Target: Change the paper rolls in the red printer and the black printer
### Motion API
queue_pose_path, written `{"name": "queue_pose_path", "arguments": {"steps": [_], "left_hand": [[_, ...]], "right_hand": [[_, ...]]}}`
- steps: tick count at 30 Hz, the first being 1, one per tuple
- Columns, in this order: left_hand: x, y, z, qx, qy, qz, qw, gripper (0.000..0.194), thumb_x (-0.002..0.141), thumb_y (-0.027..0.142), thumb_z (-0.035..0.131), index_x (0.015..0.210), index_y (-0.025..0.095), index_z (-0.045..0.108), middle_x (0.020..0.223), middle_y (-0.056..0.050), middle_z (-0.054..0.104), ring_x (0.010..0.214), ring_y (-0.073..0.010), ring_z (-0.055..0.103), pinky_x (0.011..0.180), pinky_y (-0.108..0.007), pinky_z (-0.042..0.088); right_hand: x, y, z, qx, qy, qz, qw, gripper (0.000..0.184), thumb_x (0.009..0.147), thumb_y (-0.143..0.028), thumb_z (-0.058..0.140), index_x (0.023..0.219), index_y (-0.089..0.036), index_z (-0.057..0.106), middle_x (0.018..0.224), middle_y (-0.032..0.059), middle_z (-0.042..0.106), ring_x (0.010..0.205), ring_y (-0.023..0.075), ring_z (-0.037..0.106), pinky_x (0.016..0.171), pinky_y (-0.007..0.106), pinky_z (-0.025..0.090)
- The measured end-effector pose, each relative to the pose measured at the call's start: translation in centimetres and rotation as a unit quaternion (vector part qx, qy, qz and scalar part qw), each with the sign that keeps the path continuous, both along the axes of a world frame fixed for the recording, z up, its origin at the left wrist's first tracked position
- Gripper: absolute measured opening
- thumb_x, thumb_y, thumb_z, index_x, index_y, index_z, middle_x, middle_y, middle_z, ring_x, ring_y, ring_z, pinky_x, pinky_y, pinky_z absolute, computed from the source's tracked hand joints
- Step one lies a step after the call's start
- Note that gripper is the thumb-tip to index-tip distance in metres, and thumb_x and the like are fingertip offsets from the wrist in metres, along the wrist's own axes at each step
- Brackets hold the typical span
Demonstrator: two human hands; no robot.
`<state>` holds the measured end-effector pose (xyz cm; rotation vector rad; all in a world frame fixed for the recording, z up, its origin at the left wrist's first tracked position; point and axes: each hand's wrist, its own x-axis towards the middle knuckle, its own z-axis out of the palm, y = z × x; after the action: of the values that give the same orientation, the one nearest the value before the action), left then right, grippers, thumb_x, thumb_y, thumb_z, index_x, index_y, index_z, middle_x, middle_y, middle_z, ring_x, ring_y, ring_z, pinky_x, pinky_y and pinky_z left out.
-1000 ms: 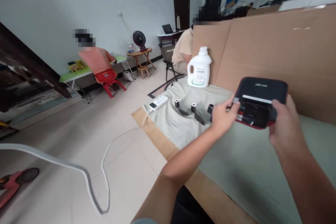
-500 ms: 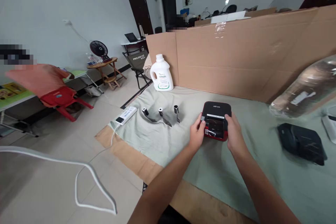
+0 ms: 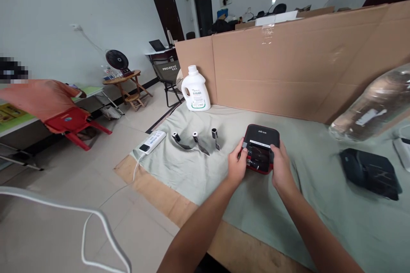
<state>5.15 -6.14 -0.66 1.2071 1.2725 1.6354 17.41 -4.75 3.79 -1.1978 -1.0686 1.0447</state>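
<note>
A small black and red printer-like device rests on the grey-green cloth. My left hand grips its left side, fingers curled onto the edge. My right hand holds its right side, thumb on the front. Both forearms reach in from the bottom of the view. To the left of the device lie three small black rolls with dark strips.
A white detergent jug stands by the cardboard wall. A white power strip lies at the cloth's left edge. A black pouch and a plastic-wrapped bundle lie to the right. A person in orange sits at far left.
The device came down from held up close to the camera to lying on the cloth, with both hands still on it. The view swung right and pulled back.
</note>
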Motion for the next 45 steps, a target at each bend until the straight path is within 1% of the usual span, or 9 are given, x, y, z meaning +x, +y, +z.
{"name": "queue_pose_path", "arguments": {"steps": [6, 10, 18, 25, 30, 33, 36, 40, 45], "left_hand": [[-0.3, 0.2, -0.4, -0.006, 0.003, 0.008, 1.000, 0.048, 0.099, 0.038, 0.053, 0.143, 0.021, 0.060, 0.145, -0.006, 0.062, 0.135, -0.0245, 0.058, 0.119, -0.039, 0.043], [-0.4, 0.2, -0.7, 0.002, 0.006, 0.008, 1.000, 0.049, 0.099, 0.038, 0.053, 0.144, 0.020, 0.059, 0.143, -0.007, 0.063, 0.132, -0.0260, 0.061, 0.117, -0.042, 0.046], [-0.2, -0.1, -0.6, 0.002, -0.001, 0.014, 1.000, 0.047, 0.099, 0.038, 0.054, 0.142, 0.021, 0.061, 0.141, -0.006, 0.065, 0.130, -0.0262, 0.063, 0.118, -0.044, 0.046], [-0.3, 0.2, -0.7, 0.021, 0.008, 0.032, 0.999, 0.040, 0.098, 0.028, 0.052, 0.135, 0.019, 0.067, 0.138, -0.007, 0.068, 0.130, -0.0247, 0.063, 0.118, -0.044, 0.046], [-0.8, 0.9, -1.1, 0.051, 0.038, 0.039, 0.997, 0.035, 0.095, 0.024, 0.057, 0.126, 0.021, 0.071, 0.129, -0.009, 0.072, 0.120, -0.0251, 0.067, 0.106, -0.042, 0.055], [-1.0, 1.0, -1.1, 0.069, 0.047, 0.046, 0.995, 0.033, 0.093, 0.019, 0.056, 0.123, 0.021, 0.071, 0.126, -0.009, 0.072, 0.118, -0.0237, 0.067, 0.103, -0.041, 0.055], [-1.1, 1.0, -1.0, 0.099, 0.055, 0.055, 0.992, 0.029, 0.091, 0.016, 0.056, 0.113, 0.021, 0.073, 0.116, -0.008, 0.072, 0.112, -0.0214, 0.066, 0.098, -0.037, 0.055], [-1.1, 1.1, -0.8, 0.126, 0.058, 0.056, 0.989, 0.019, 0.089, 0.015, 0.056, 0.095, 0.020, 0.073, 0.108, -0.008, 0.067, 0.107, -0.0198, 0.064, 0.091, -0.033, 0.054], [-1.2, 1.3, -0.7, 0.122, 0.041, 0.033, 0.991, 0.017, 0.087, 0.013, 0.054, 0.089, 0.020, 0.070, 0.105, -0.007, 0.062, 0.105, -0.0191, 0.062, 0.088, -0.031, 0.051]], "right_hand": [[-0.1, 0.3, -0.7, 0.005, 0.005, -0.002, 1.000, 0.050, 0.088, -0.042, 0.052, 0.136, -0.030, 0.057, 0.136, 0.0015, 0.064, 0.124, 0.0233, 0.061, 0.100, 0.034, 0.053], [-0.4, 0.6, -1.2, 0.016, 0.042, -0.032, 0.998, 0.049, 0.085, -0.041, 0.057, 0.131, -0.028, 0.062, 0.133, 0.0016, 0.065, 0.120, 0.0230, 0.062, 0.101, 0.035, 0.050], [-0.3, 0.1, -0.9, 0.010, 0.064, -0.027, 0.998, 0.046, 0.084, -0.039, 0.059, 0.128, -0.028, 0.065, 0.118, 0.0009, 0.070, 0.115, 0.0225, 0.063, 0.095, 0.033, 0.051], [0.1, 0.5, -1.6, 0.000, 0.029, -0.052, 0.998, 0.047, 0.084, -0.042, 0.059, 0.129, -0.027, 0.062, 0.132, 0.0018, 0.065, 0.125, 0.0232, 0.058, 0.106, 0.037, 0.046], [0.9, 1.8, -1.9, -0.031, 0.044, -0.072, 0.996, 0.047, 0.081, -0.045, 0.065, 0.123, -0.025, 0.063, 0.127, 0.0036, 0.067, 0.120, 0.0233, 0.061, 0.106, 0.039, 0.047], [1.4, 2.6, -2.6, -0.024, 0.079, -0.059, 0.995, 0.046, 0.077, -0.038, 0.064, 0.121, -0.025, 0.064, 0.126, 0.0024, 0.068, 0.119, 0.0223, 0.062, 0.106, 0.039, 0.048], [1.7, 3.2, -4.0, 0.008, 0.119, -0.041, 0.992, 0.048, 0.073, -0.034, 0.062, 0.121, -0.026, 0.065, 0.126, 0.0008, 0.068, 0.119, 0.0221, 0.062, 0.108, 0.040, 0.046], [1.7, 3.6, -5.9, 0.063, 0.153, -0.018, 0.986, 0.048, 0.072, -0.034, 0.062, 0.119, -0.028, 0.067, 0.129, -0.0004, 0.068, 0.128, 0.0228, 0.058, 0.114, 0.042, 0.041], [1.6, 4.0, -7.0, 0.093, 0.182, -0.030, 0.978, 0.050, 0.074, -0.035, 0.063, 0.123, -0.027, 0.068, 0.133, 0.0004, 0.067, 0.129, 0.0235, 0.058, 0.119, 0.045, 0.036]]}}
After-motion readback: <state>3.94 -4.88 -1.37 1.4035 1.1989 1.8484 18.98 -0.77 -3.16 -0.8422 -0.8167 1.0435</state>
